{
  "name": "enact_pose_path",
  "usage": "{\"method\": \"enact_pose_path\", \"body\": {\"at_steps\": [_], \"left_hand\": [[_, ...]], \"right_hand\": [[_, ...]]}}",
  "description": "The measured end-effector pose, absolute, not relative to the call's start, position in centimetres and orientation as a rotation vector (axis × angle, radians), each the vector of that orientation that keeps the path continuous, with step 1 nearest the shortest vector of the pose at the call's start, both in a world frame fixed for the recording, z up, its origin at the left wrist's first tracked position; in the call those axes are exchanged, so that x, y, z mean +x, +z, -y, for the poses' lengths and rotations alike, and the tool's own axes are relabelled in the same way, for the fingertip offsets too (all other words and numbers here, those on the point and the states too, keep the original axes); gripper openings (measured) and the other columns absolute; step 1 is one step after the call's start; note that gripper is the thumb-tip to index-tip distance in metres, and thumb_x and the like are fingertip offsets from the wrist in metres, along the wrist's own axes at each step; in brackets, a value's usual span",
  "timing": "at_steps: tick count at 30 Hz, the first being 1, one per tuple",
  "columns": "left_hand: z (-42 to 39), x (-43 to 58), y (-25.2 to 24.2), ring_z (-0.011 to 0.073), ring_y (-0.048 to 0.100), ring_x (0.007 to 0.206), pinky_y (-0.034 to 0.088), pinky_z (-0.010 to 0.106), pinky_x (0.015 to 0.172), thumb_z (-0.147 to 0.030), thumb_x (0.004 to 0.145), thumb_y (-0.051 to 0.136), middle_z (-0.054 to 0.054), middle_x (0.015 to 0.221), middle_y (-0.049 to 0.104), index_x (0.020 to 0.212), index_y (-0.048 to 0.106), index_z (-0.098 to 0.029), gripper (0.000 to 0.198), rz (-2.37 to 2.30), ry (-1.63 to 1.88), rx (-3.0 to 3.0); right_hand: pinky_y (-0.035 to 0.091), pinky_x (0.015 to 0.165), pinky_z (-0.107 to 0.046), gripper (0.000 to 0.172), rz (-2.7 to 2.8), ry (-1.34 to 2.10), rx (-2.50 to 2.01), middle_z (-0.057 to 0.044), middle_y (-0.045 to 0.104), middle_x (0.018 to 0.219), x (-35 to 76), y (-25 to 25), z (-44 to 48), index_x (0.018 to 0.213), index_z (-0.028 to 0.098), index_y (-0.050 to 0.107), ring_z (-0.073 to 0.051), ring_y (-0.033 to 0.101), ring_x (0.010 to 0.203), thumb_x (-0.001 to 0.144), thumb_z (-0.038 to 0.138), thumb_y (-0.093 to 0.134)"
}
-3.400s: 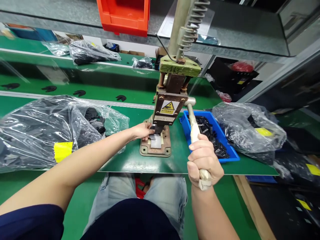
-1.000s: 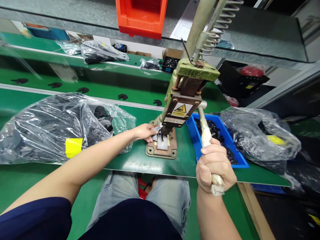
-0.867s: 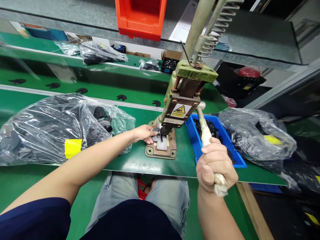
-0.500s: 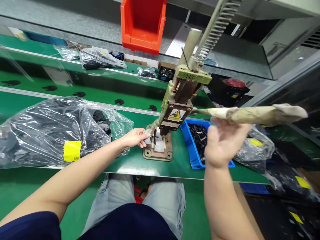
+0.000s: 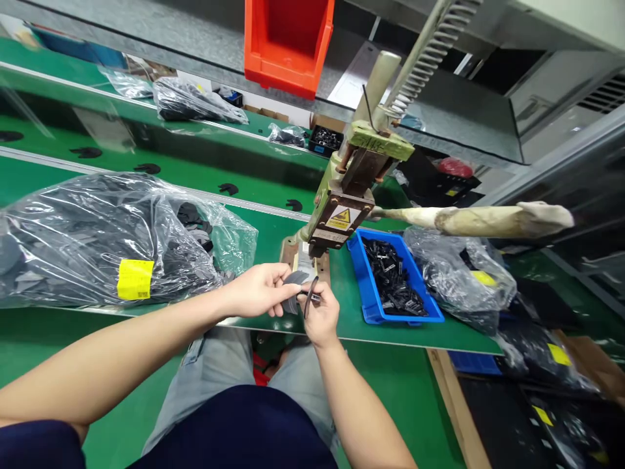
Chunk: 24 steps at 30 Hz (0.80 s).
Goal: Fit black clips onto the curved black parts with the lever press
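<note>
My left hand (image 5: 261, 290) is closed on a flat grey plastic piece (image 5: 291, 303), thumb on top. My right hand (image 5: 323, 318) meets it from the other side, fingers pinching a thin, curved black plastic piece (image 5: 309, 301). The two pieces meet or overlap; whether they are joined I cannot tell. Both hands are just in front of the base (image 5: 289, 251) of a hand press (image 5: 336, 215), partly covering it. The press's wrapped lever (image 5: 488, 220) sticks out to the right, untouched.
Right of the press stands a blue bin (image 5: 370, 309) of small black parts. A large clear bag (image 5: 83, 241) of grey pieces lies left. Several dark curved pieces (image 5: 228, 189) rest on the green strip behind. An orange bin (image 5: 288, 71) sits above on the shelf.
My right hand has left the lever and come down to the left hand, now gripping the curved black piece. My left hand has drawn the grey piece slightly towards me, off the press base.
</note>
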State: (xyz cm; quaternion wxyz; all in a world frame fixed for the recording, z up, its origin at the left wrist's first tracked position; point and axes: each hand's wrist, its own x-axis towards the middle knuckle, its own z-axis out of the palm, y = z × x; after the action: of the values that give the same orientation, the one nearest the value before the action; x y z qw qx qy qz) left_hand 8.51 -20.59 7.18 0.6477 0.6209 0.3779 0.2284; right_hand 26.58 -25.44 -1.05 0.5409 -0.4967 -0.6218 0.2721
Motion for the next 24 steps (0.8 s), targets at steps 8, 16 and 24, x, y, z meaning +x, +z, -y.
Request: {"method": "enact_pose_path", "body": {"at_steps": [8,16,24], "left_hand": [[19.9,8.3,7.3,0.0150,0.064,0.045,0.049,0.023,0.046,-0.067,0.083,0.075,-0.002,0.052,0.063,0.083,0.055,-0.021,0.050,-0.805,0.375,1.401],[20.2,7.2,8.1,0.0157,0.061,0.068,0.047,0.027,0.063,-0.055,0.092,0.068,0.000,0.076,0.065,0.090,0.061,-0.023,0.033,-1.045,0.652,1.842],[20.4,8.6,6.4,0.0145,0.046,0.064,0.035,0.028,0.059,-0.049,0.093,0.064,-0.001,0.068,0.050,0.062,0.048,-0.021,0.045,-1.000,0.574,1.961]], "right_hand": [[0.056,0.079,-0.033,0.012,1.604,0.566,-1.147,-0.004,0.070,0.092,27.6,-0.3,26.4,0.101,0.023,0.062,-0.016,0.066,0.082,0.099,0.033,0.056],[0.052,0.081,-0.039,0.015,1.954,0.407,-1.131,-0.007,0.071,0.092,29.9,1.4,25.9,0.104,0.024,0.067,-0.020,0.063,0.084,0.099,0.030,0.055],[0.050,0.078,-0.039,0.015,2.046,0.353,-1.100,-0.007,0.070,0.089,30.0,0.8,26.0,0.101,0.024,0.068,-0.020,0.061,0.083,0.099,0.030,0.054]]}}
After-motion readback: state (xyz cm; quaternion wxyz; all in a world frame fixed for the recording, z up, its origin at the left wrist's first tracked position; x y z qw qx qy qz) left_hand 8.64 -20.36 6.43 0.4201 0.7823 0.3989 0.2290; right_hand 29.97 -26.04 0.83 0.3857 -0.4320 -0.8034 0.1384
